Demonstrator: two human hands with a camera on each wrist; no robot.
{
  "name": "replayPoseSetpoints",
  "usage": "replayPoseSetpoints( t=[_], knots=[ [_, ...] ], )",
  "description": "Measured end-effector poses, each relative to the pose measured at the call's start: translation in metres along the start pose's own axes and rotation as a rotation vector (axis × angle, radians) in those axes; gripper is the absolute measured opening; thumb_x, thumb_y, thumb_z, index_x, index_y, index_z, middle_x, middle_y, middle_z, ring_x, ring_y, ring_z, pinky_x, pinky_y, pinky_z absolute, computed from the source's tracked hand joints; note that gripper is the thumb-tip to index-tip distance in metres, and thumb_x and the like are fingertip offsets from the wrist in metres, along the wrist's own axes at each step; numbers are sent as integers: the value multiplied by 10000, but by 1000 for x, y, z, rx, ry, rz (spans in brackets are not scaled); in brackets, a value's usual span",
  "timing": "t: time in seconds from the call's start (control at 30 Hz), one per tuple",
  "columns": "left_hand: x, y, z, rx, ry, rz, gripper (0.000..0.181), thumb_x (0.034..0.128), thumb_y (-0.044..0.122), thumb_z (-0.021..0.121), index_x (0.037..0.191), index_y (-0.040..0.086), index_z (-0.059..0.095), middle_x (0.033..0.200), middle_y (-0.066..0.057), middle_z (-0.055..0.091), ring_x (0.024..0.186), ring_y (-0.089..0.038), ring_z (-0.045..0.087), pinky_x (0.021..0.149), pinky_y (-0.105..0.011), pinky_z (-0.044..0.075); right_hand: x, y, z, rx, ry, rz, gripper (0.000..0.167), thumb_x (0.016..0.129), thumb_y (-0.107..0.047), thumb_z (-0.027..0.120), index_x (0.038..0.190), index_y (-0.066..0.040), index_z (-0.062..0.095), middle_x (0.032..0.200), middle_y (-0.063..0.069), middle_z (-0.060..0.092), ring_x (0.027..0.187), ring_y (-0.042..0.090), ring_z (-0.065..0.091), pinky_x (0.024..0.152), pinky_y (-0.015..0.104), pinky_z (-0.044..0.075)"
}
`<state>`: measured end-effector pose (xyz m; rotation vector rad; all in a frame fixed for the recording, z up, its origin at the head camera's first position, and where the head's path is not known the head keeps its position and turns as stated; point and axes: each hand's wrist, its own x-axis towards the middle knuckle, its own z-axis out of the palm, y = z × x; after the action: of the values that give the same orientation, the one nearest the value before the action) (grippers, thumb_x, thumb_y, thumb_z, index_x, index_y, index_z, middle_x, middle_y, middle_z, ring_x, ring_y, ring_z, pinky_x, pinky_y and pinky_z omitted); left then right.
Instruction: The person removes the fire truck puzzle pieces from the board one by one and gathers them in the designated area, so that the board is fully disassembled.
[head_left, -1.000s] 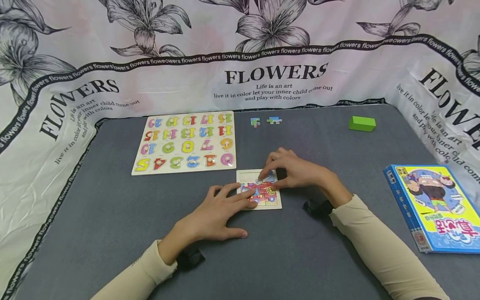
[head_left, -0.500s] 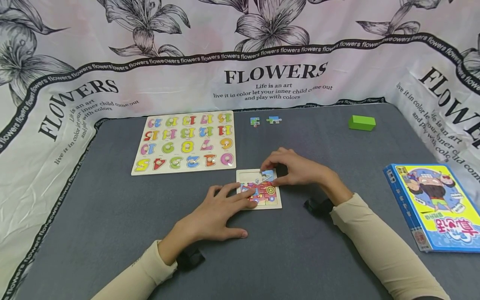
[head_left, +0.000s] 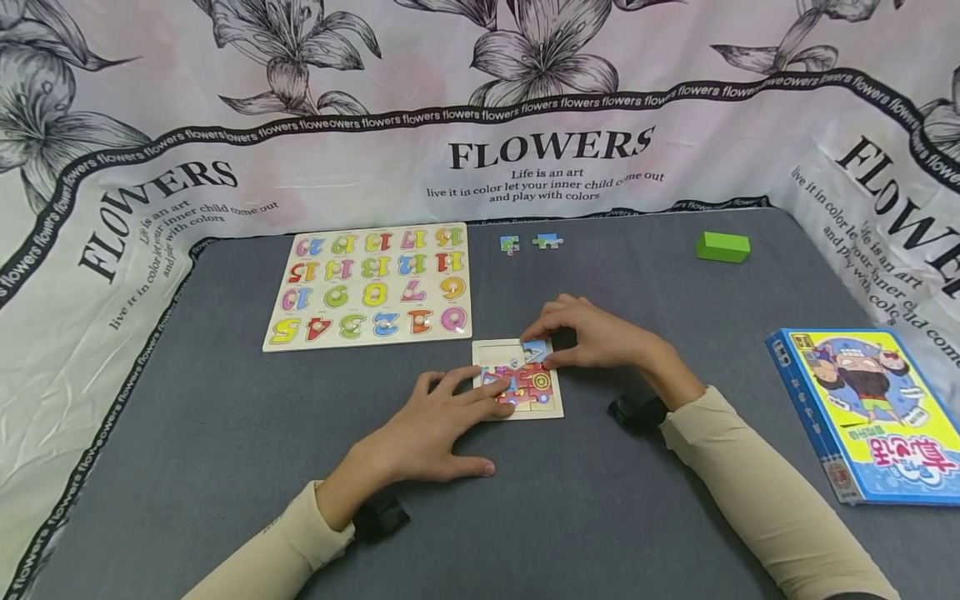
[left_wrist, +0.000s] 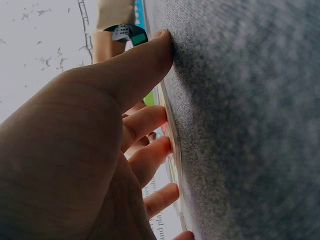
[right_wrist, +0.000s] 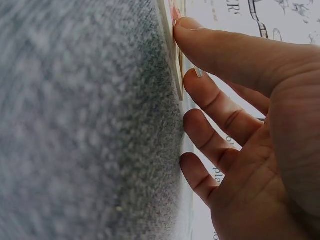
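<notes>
A small wooden jigsaw board (head_left: 556, 410) lies on the grey table, its lower part filled with red and pink picture pieces (head_left: 528, 383). The left hand (head_left: 438, 425) rests fingertips on the board's left side, fingers spread and fairly straight; its thumb lies on the cloth. In the left wrist view these fingers (left_wrist: 150, 160) touch along the board's edge. At the upper right corner of the board the right hand (head_left: 596, 333) pinches a blue puzzle piece (head_left: 535, 350) between thumb and index finger. In the right wrist view, its other fingers (right_wrist: 200, 125) curl beside the board.
A number board (head_left: 367, 283) with colourful digits lies just behind on the left. Two loose puzzle pieces (head_left: 510, 243) sit at the back. A green block (head_left: 723, 247) stands at the back right, and a blue-yellow box (head_left: 870, 417) lies at the right.
The right index finger has drawn back from over the board to its upper edge, showing more of the blue piece. The left hand has stayed still.
</notes>
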<state>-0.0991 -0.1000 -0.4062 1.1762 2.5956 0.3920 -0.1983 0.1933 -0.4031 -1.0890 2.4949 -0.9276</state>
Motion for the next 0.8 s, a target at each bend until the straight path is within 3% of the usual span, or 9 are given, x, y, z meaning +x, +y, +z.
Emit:
replayPoseSetpoints(
  t=[0.37,0.8],
  knots=[
    [2,0,-1,0,5,10,692,897,608,688,1506,349,484,1685,129,267,1561,-255,185,1150,-607,209,0,8,-3,45,27,-33,386,846,-204,844,1221,-176,754,1067,-44,689,992,167,525,899,398,416],
    [1,1,1,-15,4,5,693,898,603,689,1509,352,480,1685,134,262,1563,-261,179,1145,-611,207,-3,17,-7,93,70,39,383,886,-237,810,1257,-181,735,1150,-37,691,1071,167,548,966,443,445]
  ],
)
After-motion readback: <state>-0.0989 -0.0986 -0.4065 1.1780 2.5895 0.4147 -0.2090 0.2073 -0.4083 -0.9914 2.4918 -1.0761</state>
